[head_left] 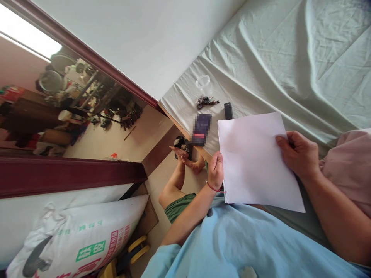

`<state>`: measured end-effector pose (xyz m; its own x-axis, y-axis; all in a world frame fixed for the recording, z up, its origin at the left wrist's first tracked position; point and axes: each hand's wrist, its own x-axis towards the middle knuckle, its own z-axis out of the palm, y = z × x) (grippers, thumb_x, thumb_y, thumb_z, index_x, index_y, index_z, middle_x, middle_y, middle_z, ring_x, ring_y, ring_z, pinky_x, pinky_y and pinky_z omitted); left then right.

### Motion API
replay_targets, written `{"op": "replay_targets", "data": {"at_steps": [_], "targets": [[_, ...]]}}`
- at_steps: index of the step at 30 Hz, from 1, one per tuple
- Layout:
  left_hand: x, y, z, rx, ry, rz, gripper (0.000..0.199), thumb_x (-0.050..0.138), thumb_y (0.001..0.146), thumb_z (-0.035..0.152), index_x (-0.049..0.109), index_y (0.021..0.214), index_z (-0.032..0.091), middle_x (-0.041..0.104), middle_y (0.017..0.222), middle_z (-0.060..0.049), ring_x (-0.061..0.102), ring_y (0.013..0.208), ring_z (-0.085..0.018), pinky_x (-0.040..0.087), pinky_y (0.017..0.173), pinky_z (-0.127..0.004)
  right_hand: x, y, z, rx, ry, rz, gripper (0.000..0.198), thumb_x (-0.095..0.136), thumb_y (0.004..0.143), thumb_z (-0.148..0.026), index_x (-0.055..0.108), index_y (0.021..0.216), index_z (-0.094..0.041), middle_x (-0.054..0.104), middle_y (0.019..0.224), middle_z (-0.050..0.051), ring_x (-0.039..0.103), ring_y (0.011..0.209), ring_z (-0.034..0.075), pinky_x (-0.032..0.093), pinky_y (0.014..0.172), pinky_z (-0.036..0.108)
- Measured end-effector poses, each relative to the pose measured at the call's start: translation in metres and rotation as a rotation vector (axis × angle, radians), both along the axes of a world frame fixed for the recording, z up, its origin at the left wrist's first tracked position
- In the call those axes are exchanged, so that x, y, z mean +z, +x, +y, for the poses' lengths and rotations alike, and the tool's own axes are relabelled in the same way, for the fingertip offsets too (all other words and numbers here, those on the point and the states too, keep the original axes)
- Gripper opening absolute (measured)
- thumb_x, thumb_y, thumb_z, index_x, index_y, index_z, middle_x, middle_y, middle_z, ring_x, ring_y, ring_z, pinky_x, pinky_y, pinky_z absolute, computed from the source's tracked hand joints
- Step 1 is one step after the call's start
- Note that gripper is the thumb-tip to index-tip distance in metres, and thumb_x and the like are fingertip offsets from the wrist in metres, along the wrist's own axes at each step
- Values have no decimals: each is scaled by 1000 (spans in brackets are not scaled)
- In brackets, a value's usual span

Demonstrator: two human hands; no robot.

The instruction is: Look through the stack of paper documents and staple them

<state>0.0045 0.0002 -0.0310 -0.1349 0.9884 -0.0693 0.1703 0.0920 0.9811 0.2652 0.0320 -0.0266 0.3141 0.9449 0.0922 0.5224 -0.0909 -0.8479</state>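
A white stack of paper sheets (252, 162) is held up over my lap, its visible face blank. My left hand (215, 170), with a red string at the wrist, is closed on the stack's left edge. At the opposite edge my right hand (300, 152) grips the sheets, thumb on top and the other fingers mostly hidden behind. Just beyond the paper lie a dark phone (202, 129), partly pixelated, and a small black box-shaped object (228, 111). The paper may cover the near end of that black object.
A bunch of keys (205, 102) and a clear plastic cup (202, 82) rest on the pale bed sheet (269, 77). Pinkish fabric (348, 162) lies at the right. Black sandals (182, 146) are on the floor. A printed white sack (87, 235) stands lower left, near a doorway.
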Motion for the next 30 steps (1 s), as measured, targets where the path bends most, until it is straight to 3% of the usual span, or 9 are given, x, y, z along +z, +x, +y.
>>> {"op": "replay_targets", "data": {"at_steps": [7,18,23,27,30], "targets": [[1,1,-2,31,-13,43,48,50,96,60,70,105,17,72,95,-6,62,87,-18,49,83,-30,2,-2,0,3,19,0,27,62,88,-46,69,88,-20,58,61,-3,47,55,11,37,58,26],[3,0,-1,21,57,274,49,45,98,61,66,93,17,58,72,-1,51,68,-14,44,65,-27,2,-4,2,14,6,-1,27,61,88,-45,68,86,-19,58,63,-3,47,57,11,36,57,25],[1,0,-2,37,60,300,50,43,98,62,66,95,17,60,72,-2,53,68,-15,45,66,-28,-1,-3,3,-64,13,-62,28,61,88,-44,67,103,-21,64,70,-1,51,60,12,41,64,27],[-4,0,-4,52,62,288,48,45,97,62,65,93,19,61,74,-2,54,70,-16,47,69,-28,-1,0,5,-65,96,-156,36,64,84,-34,64,118,-22,71,94,5,58,69,16,48,73,31],[-3,1,-4,22,76,256,42,46,98,58,64,89,20,59,73,-1,53,69,-15,47,70,-27,1,2,5,-13,217,-340,25,60,87,-29,70,109,-22,71,101,9,57,78,20,50,83,37]]}}
